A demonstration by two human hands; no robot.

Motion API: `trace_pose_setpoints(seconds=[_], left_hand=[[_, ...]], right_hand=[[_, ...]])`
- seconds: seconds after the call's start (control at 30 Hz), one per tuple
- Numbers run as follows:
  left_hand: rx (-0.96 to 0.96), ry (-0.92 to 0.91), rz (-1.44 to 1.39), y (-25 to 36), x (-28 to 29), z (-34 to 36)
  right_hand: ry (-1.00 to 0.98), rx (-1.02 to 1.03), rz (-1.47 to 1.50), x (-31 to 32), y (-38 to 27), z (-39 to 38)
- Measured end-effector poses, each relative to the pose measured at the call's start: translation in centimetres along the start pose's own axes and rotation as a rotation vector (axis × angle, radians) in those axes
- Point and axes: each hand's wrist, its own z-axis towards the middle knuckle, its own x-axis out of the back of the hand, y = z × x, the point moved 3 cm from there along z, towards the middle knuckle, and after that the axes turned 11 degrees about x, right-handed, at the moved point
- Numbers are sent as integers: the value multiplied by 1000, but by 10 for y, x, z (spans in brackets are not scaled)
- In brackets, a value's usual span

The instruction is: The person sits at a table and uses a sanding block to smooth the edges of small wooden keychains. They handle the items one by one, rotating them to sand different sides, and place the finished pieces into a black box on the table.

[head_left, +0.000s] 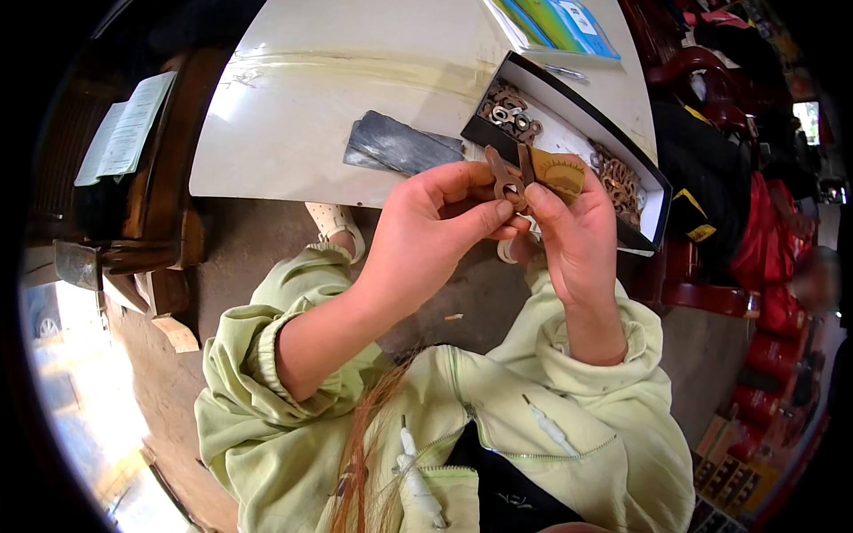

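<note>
left hand (425, 222) is pinching a small brown piece (507, 185), near side of the black box (482, 134); right hand (579, 233) is pinching a tan sheet (562, 172) beside it. piece could be dropping to the floor (418, 306) if the left pinch is easing off.

Spreading out as a glossy white desk (284, 115), with a yellowish-brown streak (355, 62) running across the surface. Carrying an open black box (481, 133) at the right, slanting toward the near right corner. Bearing dark grey flat pieces (400, 142) to the left of the box, overlapping one another near the front edge. Supporting a silver pen (566, 73) just beyond the box and, farther back, a glossy green, yellow and blue booklet (555, 27).
</note>
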Motion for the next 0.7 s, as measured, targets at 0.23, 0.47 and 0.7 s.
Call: trace_pose_setpoints(seconds=[0.23,0.47,0.7], left_hand=[[24,-46,-43,0,-2,2],[42,-37,-52,-2,-3,3],[49,-15,-72,-4,-4,4]], right_hand=[[-3,14,0,2,-2,-1],[8,28,10,3,-5,-2],[-1,67,26,4,-6,-3]])
